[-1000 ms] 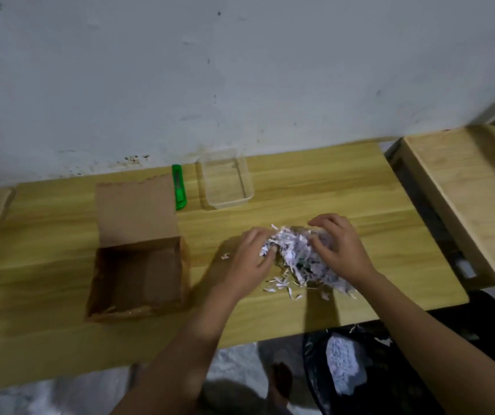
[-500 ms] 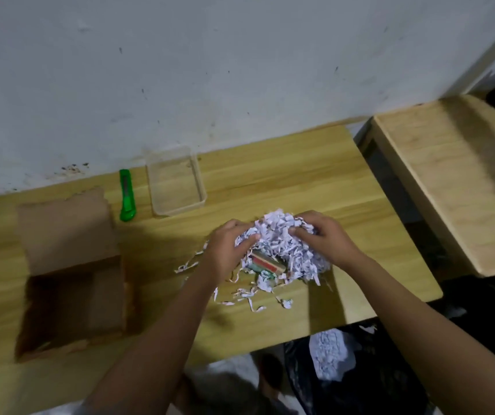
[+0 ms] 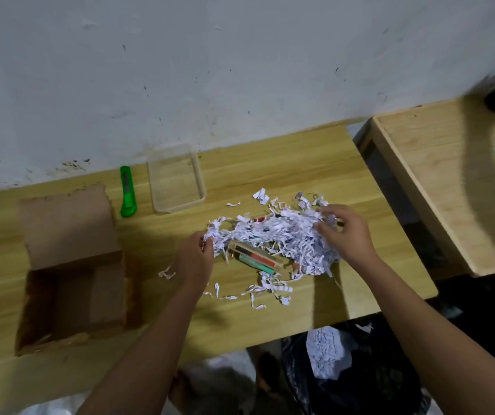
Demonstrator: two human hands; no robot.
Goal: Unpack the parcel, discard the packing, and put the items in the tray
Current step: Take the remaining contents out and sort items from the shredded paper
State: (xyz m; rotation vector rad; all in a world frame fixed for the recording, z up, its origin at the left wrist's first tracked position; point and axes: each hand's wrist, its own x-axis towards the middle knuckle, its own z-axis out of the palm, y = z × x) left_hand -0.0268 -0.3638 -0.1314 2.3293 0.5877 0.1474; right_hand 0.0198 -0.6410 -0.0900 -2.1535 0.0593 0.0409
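A heap of white shredded paper (image 3: 282, 235) lies spread on the wooden table (image 3: 270, 163). Under its front edge shows a small pack of markers (image 3: 255, 257) with black, red and green barrels. My left hand (image 3: 194, 257) pinches strands at the heap's left end. My right hand (image 3: 345, 232) grips shreds at its right end. The open brown cardboard box (image 3: 72, 265) stands at the left, empty as far as I can see. A clear plastic tray (image 3: 176, 178) sits empty near the wall.
A green utility knife (image 3: 128, 191) lies between box and tray. Below the table's front edge a black bag (image 3: 375, 375) holds shredded paper. A second wooden table (image 3: 456, 181) stands at the right across a gap. Loose shreds lie near the front edge.
My hands have pulled apart and spread the heap wider. The marker pack is more exposed. The camera view has shifted right.
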